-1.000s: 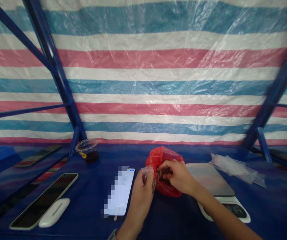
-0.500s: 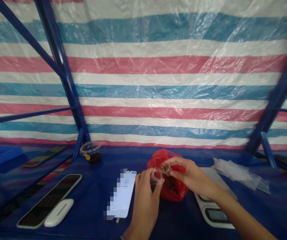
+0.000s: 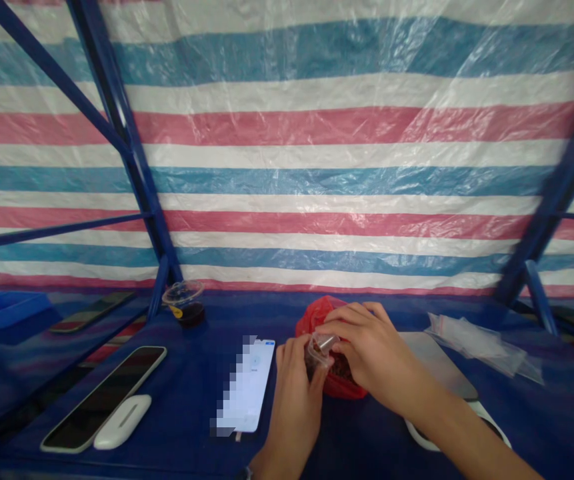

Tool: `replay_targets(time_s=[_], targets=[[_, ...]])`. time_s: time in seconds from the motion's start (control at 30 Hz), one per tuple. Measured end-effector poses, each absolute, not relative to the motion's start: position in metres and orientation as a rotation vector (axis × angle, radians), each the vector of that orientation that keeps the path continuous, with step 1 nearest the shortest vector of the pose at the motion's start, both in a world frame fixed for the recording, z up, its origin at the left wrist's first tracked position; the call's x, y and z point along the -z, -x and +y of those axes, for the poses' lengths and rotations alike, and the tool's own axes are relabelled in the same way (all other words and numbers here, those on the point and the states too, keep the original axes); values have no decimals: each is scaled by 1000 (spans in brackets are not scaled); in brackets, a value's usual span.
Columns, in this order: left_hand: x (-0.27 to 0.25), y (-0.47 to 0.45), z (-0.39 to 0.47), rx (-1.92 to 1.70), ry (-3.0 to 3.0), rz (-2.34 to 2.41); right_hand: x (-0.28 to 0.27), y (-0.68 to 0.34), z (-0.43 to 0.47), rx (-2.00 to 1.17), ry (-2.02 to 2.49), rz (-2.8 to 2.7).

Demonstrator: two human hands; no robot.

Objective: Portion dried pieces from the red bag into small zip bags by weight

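Note:
My left hand [image 3: 294,383] holds a small clear plastic bag [image 3: 317,350] by its mouth, just in front of a red plastic bag [image 3: 317,313] with dark brown pieces inside. My right hand [image 3: 367,347] is over the red bag, its fingertips pinched on a small brownish piece at the mouth of the clear bag. Both hands meet above the blue table [image 3: 181,407]. Most of the red bag is hidden by my right hand.
A lit phone [image 3: 247,387] lies left of my hands. Further left lie a dark phone [image 3: 104,397] and a white oval device [image 3: 123,420]. A plastic cup with dark liquid [image 3: 184,303] stands at the back. A scale [image 3: 441,373] sits under my right forearm; clear bags [image 3: 477,340] lie right.
My right hand came out of the red bag with a piece and moved to the clear bag's mouth. The left hand raised the small bag slightly.

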State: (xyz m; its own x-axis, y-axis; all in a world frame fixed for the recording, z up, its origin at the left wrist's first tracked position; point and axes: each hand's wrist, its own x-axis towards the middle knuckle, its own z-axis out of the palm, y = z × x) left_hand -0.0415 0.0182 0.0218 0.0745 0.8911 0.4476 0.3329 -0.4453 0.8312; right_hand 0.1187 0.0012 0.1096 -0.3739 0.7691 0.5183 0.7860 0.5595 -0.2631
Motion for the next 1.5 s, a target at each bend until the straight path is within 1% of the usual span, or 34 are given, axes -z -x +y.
replay_targets(time_s=[0.2,0.4,0.53,0.77,0.9,1.07,1.17,1.27,1.37,1.5], targets=[[-25,42,17,-1366,-1791,1255,-111,-129,7,42,1307,-2120],[-19,43,16,-1291,-1736,1377,-92,-133,16,3,1658,-2299],[-15,45,19,-1193,-1726,1375,-81,-134,20,-44,1742,-2304],[-16,44,26,-1155,-1580,1374,-80,-130,18,-147,1662,-2330],[-18,42,25,-1188,-1510,1322,-73,-124,18,-190,1696,-2251],[-22,43,25,-1228,-1420,1325,-63,-129,21,-467,1630,-2044],[-22,44,24,-1233,-1430,1287,-58,-135,23,-677,1494,-1929],[-22,44,21,-1252,-1520,1249,-58,-145,24,-801,1350,-1843],[-23,45,17,-1308,-1670,1298,-66,-158,21,-831,1274,-1808],[-24,42,12,-1291,-1788,1335,-82,-164,14,-775,1229,-1787]])
